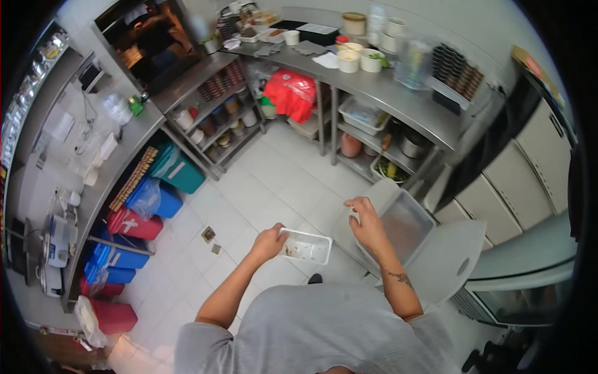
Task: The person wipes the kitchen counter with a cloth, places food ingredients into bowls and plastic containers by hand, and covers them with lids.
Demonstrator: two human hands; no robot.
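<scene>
My left hand (268, 243) grips the left end of a small white rectangular tub (319, 249). The tub is tilted so that its inside shows, with a few dark bits and smears on the bottom. My right hand (367, 225) is raised to the right of the tub, its fingers bent and the thumb apart from them, with nothing seen between. Just beyond that hand is a large translucent plastic bin (418, 219). The bin stands by a pale plastic piece with an oval cut-out, which looks like a chair (445, 258); my right forearm partly covers it.
A steel counter (374, 81) with tubs and cups runs along the back, above shelves of containers. Blue, red and teal bins (177, 168) line the left side under another counter. A glass-fronted fridge (523, 296) stands at right. A drain (208, 234) is set in the tiled floor.
</scene>
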